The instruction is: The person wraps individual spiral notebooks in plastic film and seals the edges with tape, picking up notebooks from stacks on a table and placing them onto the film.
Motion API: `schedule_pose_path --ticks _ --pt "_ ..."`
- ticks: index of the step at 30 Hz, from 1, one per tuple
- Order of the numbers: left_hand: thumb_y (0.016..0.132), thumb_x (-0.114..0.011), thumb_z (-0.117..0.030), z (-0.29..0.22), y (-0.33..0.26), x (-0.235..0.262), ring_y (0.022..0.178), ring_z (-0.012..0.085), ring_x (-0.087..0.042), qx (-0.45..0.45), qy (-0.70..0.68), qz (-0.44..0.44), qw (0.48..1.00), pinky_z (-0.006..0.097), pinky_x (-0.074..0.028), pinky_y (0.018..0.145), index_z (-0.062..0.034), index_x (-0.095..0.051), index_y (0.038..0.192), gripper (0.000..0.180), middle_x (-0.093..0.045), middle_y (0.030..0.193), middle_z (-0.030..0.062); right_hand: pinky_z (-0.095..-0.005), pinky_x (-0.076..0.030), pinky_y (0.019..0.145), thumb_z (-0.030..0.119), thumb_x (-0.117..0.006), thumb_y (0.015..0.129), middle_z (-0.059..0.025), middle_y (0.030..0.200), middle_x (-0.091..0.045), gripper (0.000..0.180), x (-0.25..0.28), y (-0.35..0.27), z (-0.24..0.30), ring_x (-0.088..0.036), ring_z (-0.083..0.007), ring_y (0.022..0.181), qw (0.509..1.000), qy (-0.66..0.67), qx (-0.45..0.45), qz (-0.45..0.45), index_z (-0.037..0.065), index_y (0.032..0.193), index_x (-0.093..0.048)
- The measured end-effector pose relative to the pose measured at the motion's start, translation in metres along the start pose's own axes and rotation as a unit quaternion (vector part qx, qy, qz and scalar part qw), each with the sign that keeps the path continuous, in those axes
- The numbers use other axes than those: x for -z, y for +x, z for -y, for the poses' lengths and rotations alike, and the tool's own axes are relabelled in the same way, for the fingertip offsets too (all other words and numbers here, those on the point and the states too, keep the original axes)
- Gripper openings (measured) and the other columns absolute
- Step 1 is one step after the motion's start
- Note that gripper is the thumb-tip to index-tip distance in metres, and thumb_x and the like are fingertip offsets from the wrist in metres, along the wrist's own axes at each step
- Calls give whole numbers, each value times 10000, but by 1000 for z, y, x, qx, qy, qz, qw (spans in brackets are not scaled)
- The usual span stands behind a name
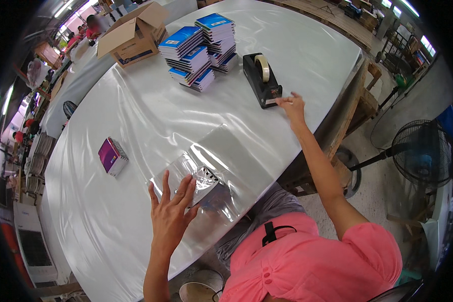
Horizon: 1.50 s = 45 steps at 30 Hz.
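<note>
My left hand point(172, 210) lies with its fingers spread on a clear plastic bag point(221, 143). Inside the bag is a small spiral-bound notebook stack point(205, 183), partly covered by glare and my fingers. Farther right, my right hand point(294, 107) reaches to the front end of a black tape dispenser point(259, 83), thumb and forefinger pinched at the end of the tape. A roll of pale adhesive tape point(262, 68) sits in the dispenser. The tape between my fingertips is too thin to see clearly.
Blue-covered spiral notebooks point(189, 55) stand in stacks at the back, beside an open cardboard box point(133, 40). A purple-covered notebook stack point(112, 156) sits at the left. Glossy sheeting covers the table point(100, 216). A black fan point(422, 151) stands right of the table; people work far left.
</note>
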<state>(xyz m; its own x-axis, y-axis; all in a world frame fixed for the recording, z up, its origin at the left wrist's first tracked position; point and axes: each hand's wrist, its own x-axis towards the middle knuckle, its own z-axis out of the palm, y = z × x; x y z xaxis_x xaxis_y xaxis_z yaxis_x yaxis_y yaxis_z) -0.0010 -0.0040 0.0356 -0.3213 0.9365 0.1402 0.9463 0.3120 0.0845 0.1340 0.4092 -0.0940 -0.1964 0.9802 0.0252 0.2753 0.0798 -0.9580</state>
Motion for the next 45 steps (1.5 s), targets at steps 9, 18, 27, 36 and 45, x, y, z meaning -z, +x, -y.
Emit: schedule_pose_path --ticks 9,18,27,36,45 --pt "743 -752 -205 5 1 -6 1411 309 -282 -5 -19 -8 1000 589 -165 1136 -213 -533 1343 639 -489 1413 -73 -438 -470 741 101 -718 686 -122 1072 -584 105 15 -15 6 -537 -268 990 903 -396 120 -116 7 729 -695" --pt "753 -740 -225 9 -6 -5 1413 300 -284 -15 -26 -20 999 599 -163 1131 -208 -517 1361 648 -472 1428 -78 -195 -261 470 226 -755 826 46 645 -524 249 -8 -224 146 -339 -16 506 835 190 -194 479 -8 825 -672" --pt "753 -740 -222 7 -3 -7 1412 290 -291 -26 -30 -28 999 590 -167 1134 -215 -509 1369 658 -479 1426 -73 -197 -235 424 223 -731 862 20 645 -552 259 -33 -272 121 -359 -14 471 891 176 -155 390 -18 798 -660" --pt "763 -735 -233 8 -4 -9 1412 295 -291 -23 -33 -21 999 592 -163 1135 -202 -510 1367 645 -472 1432 -63 -219 -214 415 197 -709 878 40 590 -480 236 -28 -277 108 -351 -21 450 870 202 -223 392 -9 796 -631" --pt "763 -735 -212 4 -7 -7 1395 306 -321 -24 -43 -23 999 599 -178 1127 -207 -510 1368 645 -469 1433 -61 -223 -185 430 240 -670 909 62 547 -399 245 -17 -269 134 -291 -27 421 802 249 -290 459 8 853 -615"
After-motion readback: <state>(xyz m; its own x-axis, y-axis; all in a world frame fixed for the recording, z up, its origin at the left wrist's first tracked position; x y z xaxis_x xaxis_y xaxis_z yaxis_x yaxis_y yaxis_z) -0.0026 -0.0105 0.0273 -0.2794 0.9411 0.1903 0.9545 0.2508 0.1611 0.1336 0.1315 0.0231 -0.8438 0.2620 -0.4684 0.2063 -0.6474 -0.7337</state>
